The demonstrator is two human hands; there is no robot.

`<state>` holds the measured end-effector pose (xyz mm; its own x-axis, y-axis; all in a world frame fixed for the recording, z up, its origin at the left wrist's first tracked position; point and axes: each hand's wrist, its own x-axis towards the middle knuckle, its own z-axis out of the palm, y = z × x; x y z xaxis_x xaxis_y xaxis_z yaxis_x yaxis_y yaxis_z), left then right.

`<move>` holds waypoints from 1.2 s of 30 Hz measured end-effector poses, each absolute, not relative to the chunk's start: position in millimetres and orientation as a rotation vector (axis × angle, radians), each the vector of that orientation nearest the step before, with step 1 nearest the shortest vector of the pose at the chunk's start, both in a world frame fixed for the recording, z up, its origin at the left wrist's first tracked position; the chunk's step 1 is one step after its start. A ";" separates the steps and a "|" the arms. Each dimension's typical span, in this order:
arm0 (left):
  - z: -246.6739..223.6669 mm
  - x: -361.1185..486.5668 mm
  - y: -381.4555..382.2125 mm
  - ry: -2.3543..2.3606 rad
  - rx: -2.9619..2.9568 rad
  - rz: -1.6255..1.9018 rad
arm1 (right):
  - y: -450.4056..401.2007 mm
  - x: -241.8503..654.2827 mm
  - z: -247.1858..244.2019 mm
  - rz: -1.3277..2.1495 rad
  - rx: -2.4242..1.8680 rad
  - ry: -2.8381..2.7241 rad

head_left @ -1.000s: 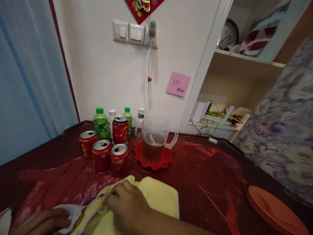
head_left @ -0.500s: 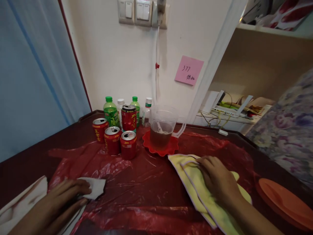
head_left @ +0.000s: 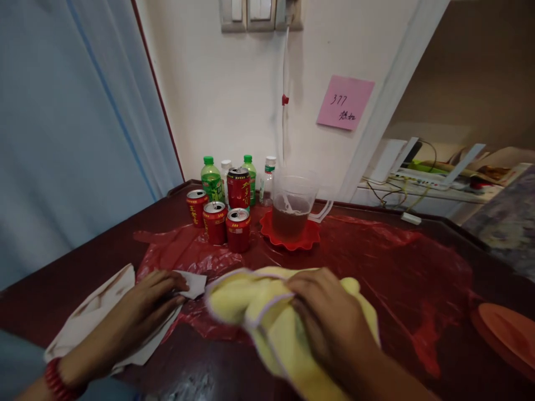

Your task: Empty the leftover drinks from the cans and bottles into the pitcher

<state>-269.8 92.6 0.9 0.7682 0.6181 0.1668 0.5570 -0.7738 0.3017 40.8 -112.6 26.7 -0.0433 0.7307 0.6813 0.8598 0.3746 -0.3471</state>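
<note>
My right hand (head_left: 328,312) grips a yellow cloth (head_left: 267,312) with a pale purple edge, bunched on the table in front of the jug. My left hand (head_left: 156,295) rests at the left, its fingers closed on a white tissue (head_left: 194,283). Beneath that forearm lies a white cloth (head_left: 94,317) with brownish marks. A thin red plastic sheet (head_left: 401,267) spreads crumpled over the dark table (head_left: 184,356). Beyond the hands, a clear jug (head_left: 292,206) of brown liquid stands on a red scalloped dish (head_left: 288,243).
Several red drink cans (head_left: 238,236) stand left of the jug, with green-capped bottles (head_left: 212,184) and a small clear bottle (head_left: 267,186) behind them. An orange lid-like disc (head_left: 507,331) lies at the right edge. Beyond the table, a white router (head_left: 422,179) sits on a shelf.
My right hand has dragged the yellow cloth leftward, and it is more bunched. The near part of the plastic sheet has shifted, baring dark tabletop. The view has turned somewhat.
</note>
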 end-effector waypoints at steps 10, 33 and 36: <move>-2.9 -271.9 93.6 0.941 2.746 0.413 | -94.8 -46.8 -41.3 -0.497 -1.470 -2.166; -45.4 -286.0 125.1 0.908 2.688 0.589 | -55.8 32.0 10.8 -0.273 -1.922 -1.994; -67.3 -289.5 146.0 0.897 2.623 0.729 | -44.2 31.4 -11.4 -0.239 -1.981 -2.004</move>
<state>-289.5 146.0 -67.3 0.6808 0.6310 0.3718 0.4925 -0.7702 0.4053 31.4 -44.2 -11.4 0.0061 0.9425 0.3343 0.9946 0.0289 -0.0995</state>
